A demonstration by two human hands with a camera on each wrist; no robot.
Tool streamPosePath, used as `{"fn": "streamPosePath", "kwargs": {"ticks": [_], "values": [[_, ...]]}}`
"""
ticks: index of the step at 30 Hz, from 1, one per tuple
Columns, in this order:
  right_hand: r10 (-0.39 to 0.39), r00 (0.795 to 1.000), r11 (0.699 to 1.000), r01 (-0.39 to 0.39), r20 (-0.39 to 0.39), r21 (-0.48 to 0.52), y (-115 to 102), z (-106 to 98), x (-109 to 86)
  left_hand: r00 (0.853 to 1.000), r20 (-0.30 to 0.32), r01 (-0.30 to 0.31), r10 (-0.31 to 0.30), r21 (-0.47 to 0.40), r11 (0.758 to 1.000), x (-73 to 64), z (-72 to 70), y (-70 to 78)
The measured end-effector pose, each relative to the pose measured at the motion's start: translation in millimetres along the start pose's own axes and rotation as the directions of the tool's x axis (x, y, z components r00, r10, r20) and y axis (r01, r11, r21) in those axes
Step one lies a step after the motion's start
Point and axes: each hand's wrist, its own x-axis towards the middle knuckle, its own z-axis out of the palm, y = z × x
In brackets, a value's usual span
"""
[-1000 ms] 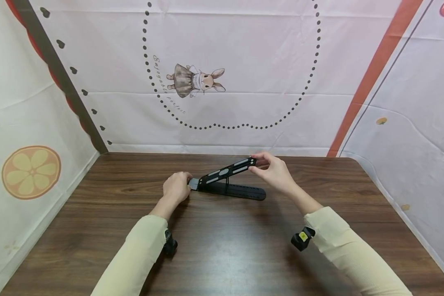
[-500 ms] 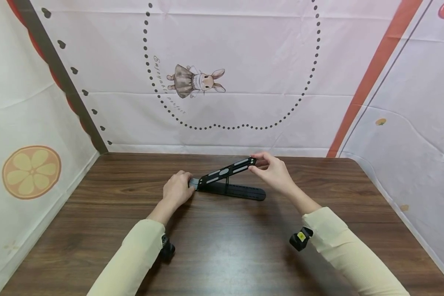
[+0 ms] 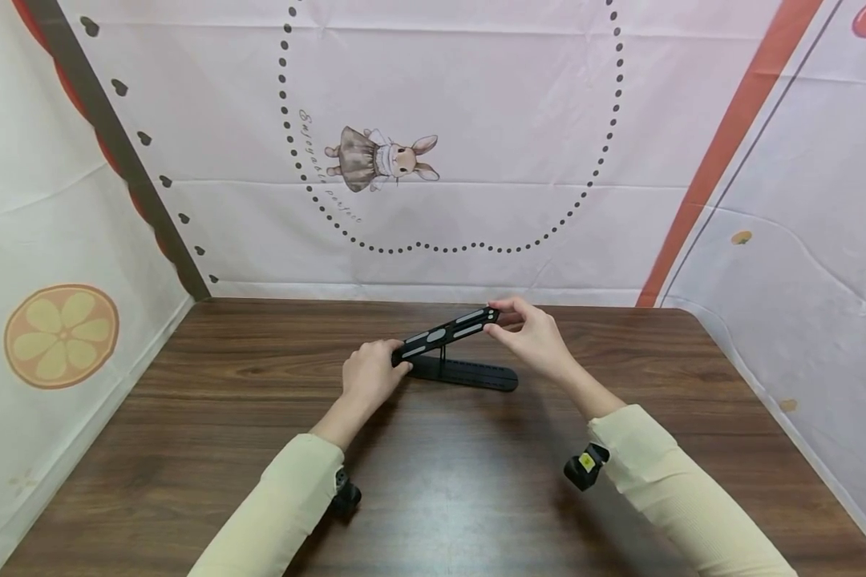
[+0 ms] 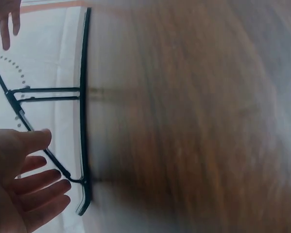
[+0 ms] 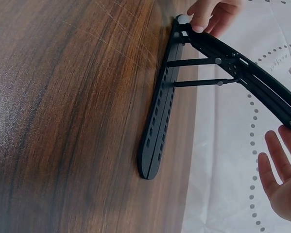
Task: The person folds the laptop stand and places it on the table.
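Note:
A black folding laptop stand (image 3: pixel 437 336) with grey pads lies toward the back of the table. Its long flat base (image 5: pixel 157 126) rests on the wood, and the upper arm slants up to the right, propped by two thin struts (image 5: pixel 194 62). My right hand (image 3: pixel 537 335) pinches the raised end between thumb and fingers. At the hinge end, my left hand (image 3: pixel 372 373) holds the lower part of the upper arm, thumb on the near side, and covers the lip of the base in the head view. In the left wrist view that bent lip (image 4: pixel 83 208) shows below the fingers.
The brown wooden table (image 3: pixel 447 481) has printed white cloth walls behind and at both sides. The stand is close to the back cloth (image 3: pixel 433 216). A small black camera sits on each wrist, below the cream sleeves (image 3: pixel 281 497).
My left hand has slid right, from the grey lip at the base's end onto the lower end of the upper arm. The right hand and the stand have stayed nearly still.

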Motion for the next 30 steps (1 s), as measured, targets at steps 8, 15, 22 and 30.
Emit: {"fn": "streamPosePath", "kwargs": {"ticks": [8,15,22,30], "values": [[0.0,1.0,1.0,0.0,0.0,0.002,0.4,1.0,-0.4,0.999,-0.04,0.034,-0.034,-0.003,0.999,1.6,5.8,2.9],[-0.04,0.999,0.999,0.04,0.005,0.001,4.8,1.2,-0.7,0.998,-0.045,0.042,-0.042,0.003,0.999,3.6,7.2,2.2],[-0.127,0.992,0.992,0.127,0.008,0.006,14.9,2.0,-3.1,0.998,-0.048,0.043,-0.043,0.003,0.999,4.4,7.1,3.0],[-0.123,0.986,0.985,0.135,0.108,-0.103,39.8,6.8,-14.3,0.997,-0.038,0.072,-0.071,0.005,0.997,2.6,5.5,6.1]]}}
